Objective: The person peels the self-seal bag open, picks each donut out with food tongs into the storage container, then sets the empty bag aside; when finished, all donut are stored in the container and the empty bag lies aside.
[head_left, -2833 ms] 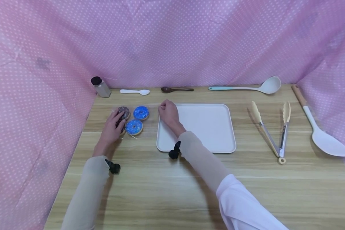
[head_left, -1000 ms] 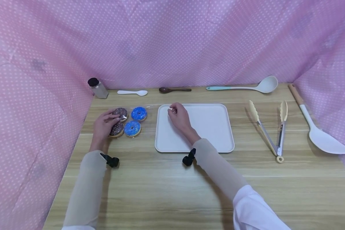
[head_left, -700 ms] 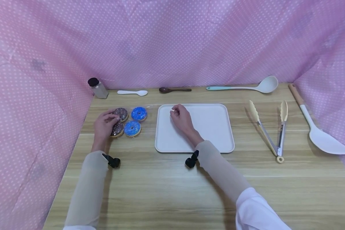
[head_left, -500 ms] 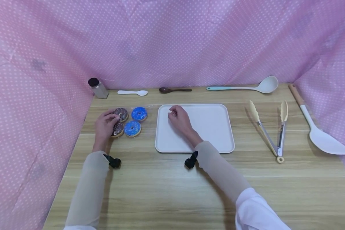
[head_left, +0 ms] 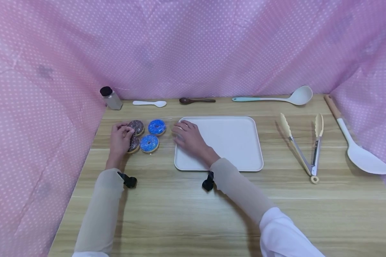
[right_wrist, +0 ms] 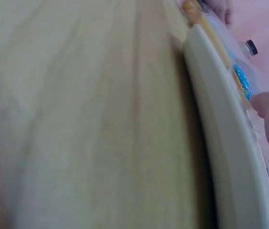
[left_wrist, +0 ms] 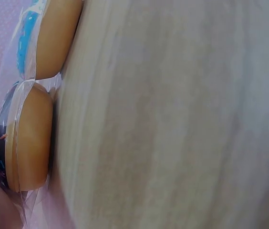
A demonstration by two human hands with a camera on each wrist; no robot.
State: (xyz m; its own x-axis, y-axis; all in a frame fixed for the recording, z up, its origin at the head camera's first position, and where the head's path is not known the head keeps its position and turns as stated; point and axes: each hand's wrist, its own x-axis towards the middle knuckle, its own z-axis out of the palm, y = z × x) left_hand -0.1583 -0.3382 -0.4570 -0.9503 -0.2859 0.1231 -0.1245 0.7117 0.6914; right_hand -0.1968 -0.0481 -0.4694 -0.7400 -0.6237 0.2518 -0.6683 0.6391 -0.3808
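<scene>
At nine o'clock of the white tray (head_left: 231, 142), a clear bag of four doughnuts (head_left: 147, 134) is pinched by the left hand (head_left: 120, 137); the right hand (head_left: 188, 135), fingers relaxed, reaches across. Thin film could tear, spilling doughnuts.

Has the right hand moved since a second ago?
Yes. The right hand has shifted left, from over the tray to its left edge, fingers now reaching toward the doughnuts.
</scene>
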